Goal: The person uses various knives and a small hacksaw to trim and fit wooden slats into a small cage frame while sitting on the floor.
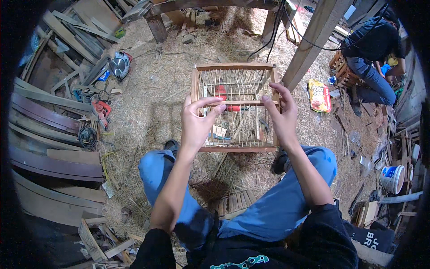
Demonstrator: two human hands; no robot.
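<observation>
Between my knees stands a small wooden cage with a brown frame and rows of thin upright bars. A narrow wooden slat crosses the bars at mid-height. My left hand is closed on the slat's left part, thumb below and index finger above. At the other end, my right hand grips the cage's right side, its thumb at the slat's end and its index finger raised along the frame. The lower fingers of both hands are partly hidden. Something red shows through the bars.
A circular saw and a red power tool lie at left beside stacked curved boards. A wooden post rises at right, near a yellow-red bag. Another person crouches beyond; a white bucket stands right.
</observation>
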